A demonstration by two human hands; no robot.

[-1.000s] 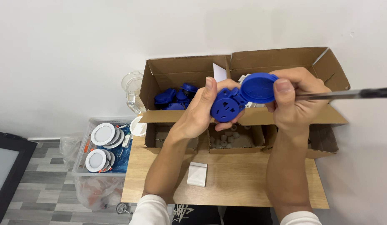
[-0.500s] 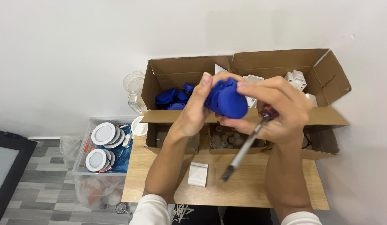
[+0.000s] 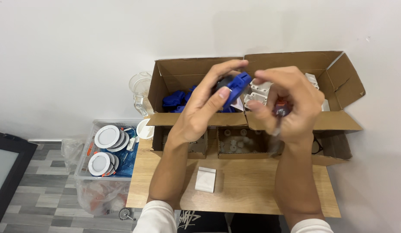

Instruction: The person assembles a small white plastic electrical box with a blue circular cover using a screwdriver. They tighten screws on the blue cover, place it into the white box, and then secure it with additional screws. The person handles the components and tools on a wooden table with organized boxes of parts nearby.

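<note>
I have the blue plastic part [image 3: 237, 88] raised off the desk [image 3: 248, 190], up over the open cardboard box [image 3: 196, 71] that sits along the desk's far edge. My left hand [image 3: 204, 110] is closed on it: thumb pressed against the near face, fingers curled over the top. Held up like this, the part stays close under the head camera and clear of the clutter in the box, which seems the reason for lifting it rather than working flat on the wood.

My right hand [image 3: 286, 101] is wrapped round a screwdriver [image 3: 279, 115] with a red and dark handle. The shaft runs down and toward me from the fist, blurred, so I can't tell where the tip ends. The forefinger and thumb reach toward the part's right side.

The part looks tilted: its long axis runs from lower left to upper right, with the broad face turned toward the right hand. More blue pieces [image 3: 176, 100] lie in the box's left compartment, white blocks [image 3: 258, 92] in the right one. A small white square piece [image 3: 206, 180] rests near the middle of the desk, toward its near edge. Beyond the left edge, a clear bin [image 3: 86, 166] holds round white lamps [image 3: 107, 136].
</note>
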